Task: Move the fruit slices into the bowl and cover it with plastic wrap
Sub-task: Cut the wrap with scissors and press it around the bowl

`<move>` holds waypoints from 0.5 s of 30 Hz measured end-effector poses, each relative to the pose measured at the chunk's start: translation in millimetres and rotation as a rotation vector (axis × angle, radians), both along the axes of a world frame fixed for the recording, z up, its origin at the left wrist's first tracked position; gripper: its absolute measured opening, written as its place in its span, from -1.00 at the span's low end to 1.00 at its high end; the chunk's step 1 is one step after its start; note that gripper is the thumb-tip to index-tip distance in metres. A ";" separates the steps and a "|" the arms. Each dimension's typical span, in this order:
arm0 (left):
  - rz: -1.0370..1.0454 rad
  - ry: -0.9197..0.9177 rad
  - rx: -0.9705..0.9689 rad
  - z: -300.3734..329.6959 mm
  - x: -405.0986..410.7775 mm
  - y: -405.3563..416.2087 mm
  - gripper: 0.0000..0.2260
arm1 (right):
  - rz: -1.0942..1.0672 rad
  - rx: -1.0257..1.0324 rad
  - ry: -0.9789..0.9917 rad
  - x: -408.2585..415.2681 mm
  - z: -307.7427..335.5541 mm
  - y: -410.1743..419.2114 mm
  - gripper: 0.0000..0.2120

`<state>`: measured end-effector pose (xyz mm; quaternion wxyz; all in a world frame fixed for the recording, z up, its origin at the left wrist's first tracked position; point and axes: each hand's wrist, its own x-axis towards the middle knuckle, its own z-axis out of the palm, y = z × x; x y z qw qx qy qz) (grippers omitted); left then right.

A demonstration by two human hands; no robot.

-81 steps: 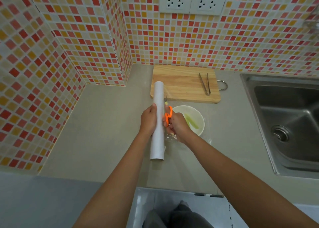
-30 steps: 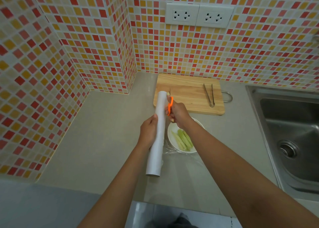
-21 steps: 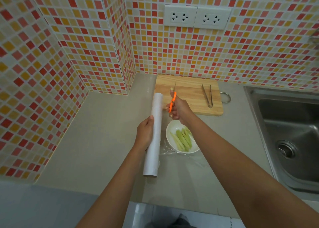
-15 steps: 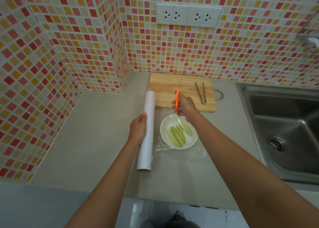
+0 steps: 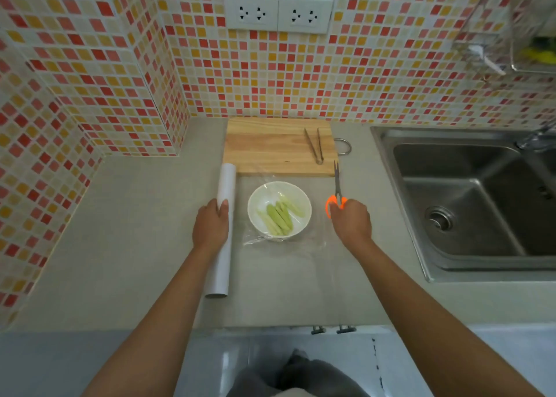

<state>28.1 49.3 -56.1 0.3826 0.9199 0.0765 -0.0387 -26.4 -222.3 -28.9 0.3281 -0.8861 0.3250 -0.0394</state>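
1. Head view: the left hand (image 5: 210,227) grips the white plastic wrap roll (image 5: 222,231), fingers curled round it; the roll lies lengthwise on the counter (image 5: 120,246), just left of the bowl (image 5: 279,211).
2. The right hand (image 5: 350,223) holds the orange-handled scissors (image 5: 336,192) by the loops, blades together and pointing away, just right of the bowl.
3. The white bowl holds pale green fruit slices (image 5: 281,215); a clear plastic sheet (image 5: 301,264) lies over and around it on the counter.
4. Behind it, metal tongs (image 5: 314,145) rest on the wooden cutting board (image 5: 270,147).
5. A steel sink (image 5: 469,198) sits at the right.
6. No readable writing or brand shows anywhere.
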 end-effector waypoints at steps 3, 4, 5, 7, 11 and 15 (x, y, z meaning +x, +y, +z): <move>0.015 0.028 0.147 -3.6 -5.3 1.2 -0.56 | 0.004 -0.099 0.106 -28.1 -21.1 -3.6 -0.62; 0.015 0.024 0.190 -4.9 -6.9 1.4 -0.56 | 0.010 -0.131 0.136 -33.8 -25.6 -3.4 -0.61; 0.012 0.018 0.225 -6.2 -8.6 1.5 -0.57 | 0.020 -0.161 0.164 -37.9 -28.6 -2.8 -0.61; 0.007 0.010 0.270 -8.1 -11.1 0.8 -0.58 | 0.054 -0.214 0.207 -42.5 -31.2 -0.3 -0.62; 0.011 0.018 0.318 -10.4 -13.8 -2.9 -0.60 | 0.108 -0.274 0.250 -44.5 -31.4 2.4 -0.68; 0.032 0.013 0.332 -9.6 -15.0 -5.6 -0.58 | 0.131 -0.309 0.267 -44.1 -32.9 1.5 -0.77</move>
